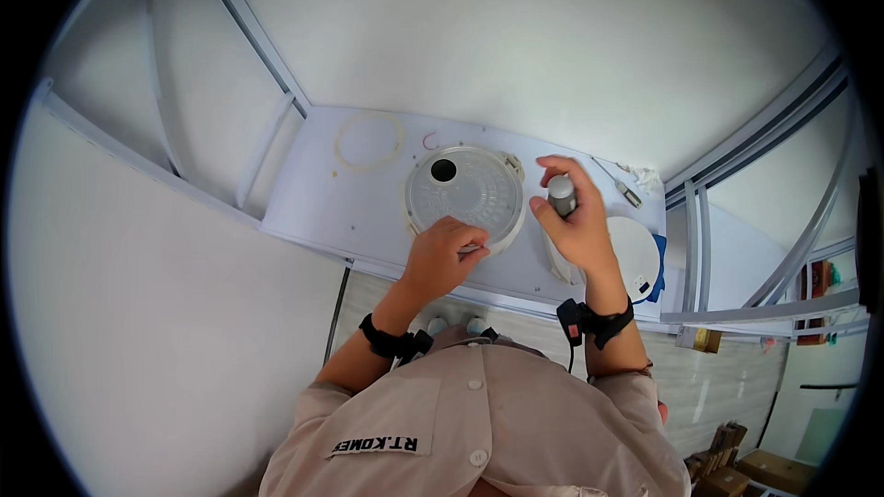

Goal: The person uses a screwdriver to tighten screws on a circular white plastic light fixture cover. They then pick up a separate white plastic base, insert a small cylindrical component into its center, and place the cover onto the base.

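The left hand is at the near edge of a round lid on the counter. Its fingers are curled in — I cannot tell if they pinch something small. The lid lies just ahead of this hand, with a dark round spot on its far part. The right hand is wrapped around a gray tool, with the tool's round end facing up, to the right of the lid.

Past the right hand, on its right, lie a screwdriver and a crumpled white thing. A white round thing sits beside the right wrist — something blue pokes out from under it. Well ahead of the left hand, to its left, lies a pale ring.
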Available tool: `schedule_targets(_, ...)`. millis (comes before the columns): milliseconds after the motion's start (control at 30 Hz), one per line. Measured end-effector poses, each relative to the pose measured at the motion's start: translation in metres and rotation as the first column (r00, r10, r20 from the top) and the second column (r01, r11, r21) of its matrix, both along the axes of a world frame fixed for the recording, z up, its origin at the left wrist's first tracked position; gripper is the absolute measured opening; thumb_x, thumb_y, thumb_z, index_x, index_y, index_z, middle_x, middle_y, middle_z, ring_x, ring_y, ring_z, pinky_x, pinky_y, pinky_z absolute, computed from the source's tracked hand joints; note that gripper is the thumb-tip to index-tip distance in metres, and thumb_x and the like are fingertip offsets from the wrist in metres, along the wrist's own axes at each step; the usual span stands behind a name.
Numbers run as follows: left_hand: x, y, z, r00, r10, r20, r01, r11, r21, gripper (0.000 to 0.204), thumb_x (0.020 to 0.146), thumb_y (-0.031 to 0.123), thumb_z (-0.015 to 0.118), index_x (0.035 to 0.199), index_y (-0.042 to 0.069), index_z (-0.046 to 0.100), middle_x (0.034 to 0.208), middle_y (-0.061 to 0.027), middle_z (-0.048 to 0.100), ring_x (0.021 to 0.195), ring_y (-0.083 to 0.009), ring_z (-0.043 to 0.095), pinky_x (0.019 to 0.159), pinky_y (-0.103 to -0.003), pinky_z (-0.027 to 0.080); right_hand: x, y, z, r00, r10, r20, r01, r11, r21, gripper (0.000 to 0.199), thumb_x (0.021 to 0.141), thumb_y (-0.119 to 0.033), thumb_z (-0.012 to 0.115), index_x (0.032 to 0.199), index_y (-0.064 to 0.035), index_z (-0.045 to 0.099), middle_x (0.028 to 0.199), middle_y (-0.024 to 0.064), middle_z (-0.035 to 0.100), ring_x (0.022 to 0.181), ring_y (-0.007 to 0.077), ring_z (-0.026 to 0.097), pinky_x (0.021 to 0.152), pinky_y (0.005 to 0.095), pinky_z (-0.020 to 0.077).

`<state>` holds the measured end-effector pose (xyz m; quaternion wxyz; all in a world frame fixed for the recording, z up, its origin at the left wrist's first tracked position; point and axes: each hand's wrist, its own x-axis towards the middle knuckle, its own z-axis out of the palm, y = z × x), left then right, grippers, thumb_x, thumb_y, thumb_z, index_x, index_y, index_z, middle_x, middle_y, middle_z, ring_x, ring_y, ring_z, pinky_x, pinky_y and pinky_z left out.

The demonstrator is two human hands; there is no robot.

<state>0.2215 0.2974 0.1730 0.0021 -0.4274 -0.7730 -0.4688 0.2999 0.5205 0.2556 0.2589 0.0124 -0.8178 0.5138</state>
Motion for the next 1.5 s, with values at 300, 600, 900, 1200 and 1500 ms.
schedule_targets(300, -0.010, -0.015, 0.006, 0.991, -0.067, -0.114, 0.064, 0.997, -0.033, 0.019, 0.081, 0.009, 0.084, 0.098, 0.009, 0.076, 0.088, -0.0057, 0.076, 0.085, -0.0268, 0.070, 0.072, -0.038, 0.058, -0.008, 0.017, -0.070, 0.956, 0.180, 0.232, -0.228, 0.953, 0.198, 0.051, 0.083, 0.002, 0.075, 0.132, -0.0116, 0.066, 0.128, 0.0083, 0.069, 0.101, 0.0299, 0.072, 0.077, 0.0348, 0.0594)
schedule_targets(600, -0.027, -0.049, 0.012, 0.960, -0.011, -0.279, -0.012, 0.997, -0.082, 0.023, 0.077, 0.005, 0.084, 0.097, 0.013, 0.079, 0.093, -0.0029, 0.076, 0.101, -0.0277, 0.068, 0.097, -0.047, 0.052, -0.004, -0.010, -0.064, 0.961, 0.096, 0.261, -0.188, 0.917, 0.352, 0.050, 0.082, -0.011, 0.086, 0.129, -0.0163, 0.068, 0.105, 0.0058, 0.071, 0.078, 0.0305, 0.070, 0.066, 0.0379, 0.0562)
schedule_targets(900, -0.032, -0.061, 0.009, 0.897, 0.164, -0.411, -0.213, 0.974, -0.076, 0.023, 0.079, 0.003, 0.078, 0.100, 0.012, 0.079, 0.096, -0.0049, 0.076, 0.104, -0.0273, 0.068, 0.105, -0.049, 0.049, 0.003, -0.051, -0.080, 0.994, 0.051, 0.100, -0.079, 0.951, 0.298, 0.049, 0.080, -0.009, 0.087, 0.125, -0.0109, 0.069, 0.098, 0.0111, 0.071, 0.084, 0.0341, 0.073, 0.071, 0.0412, 0.0589)
schedule_targets(1200, -0.016, -0.018, 0.017, 0.967, 0.050, -0.251, -0.092, 0.984, -0.155, 0.011, 0.082, 0.014, 0.077, 0.092, 0.016, 0.079, 0.081, 0.0038, 0.070, 0.083, -0.0190, 0.062, 0.079, -0.039, 0.042, 0.005, -0.048, -0.078, 0.976, 0.082, 0.202, -0.103, 0.990, 0.097, 0.045, 0.082, -0.002, 0.084, 0.125, -0.0073, 0.071, 0.102, 0.0119, 0.078, 0.091, 0.0243, 0.076, 0.079, 0.0333, 0.0583)
schedule_targets(1500, -0.019, 0.005, 0.009, 0.994, 0.053, -0.097, -0.069, 0.981, -0.179, 0.004, 0.087, 0.020, 0.073, 0.086, 0.018, 0.077, 0.080, 0.0022, 0.069, 0.080, -0.0243, 0.065, 0.077, -0.041, 0.043, 0.011, -0.032, -0.089, 0.960, 0.173, 0.220, -0.167, 0.985, -0.046, 0.047, 0.085, 0.001, 0.079, 0.131, -0.0060, 0.068, 0.110, 0.0123, 0.079, 0.101, 0.0230, 0.076, 0.088, 0.0329, 0.0577)
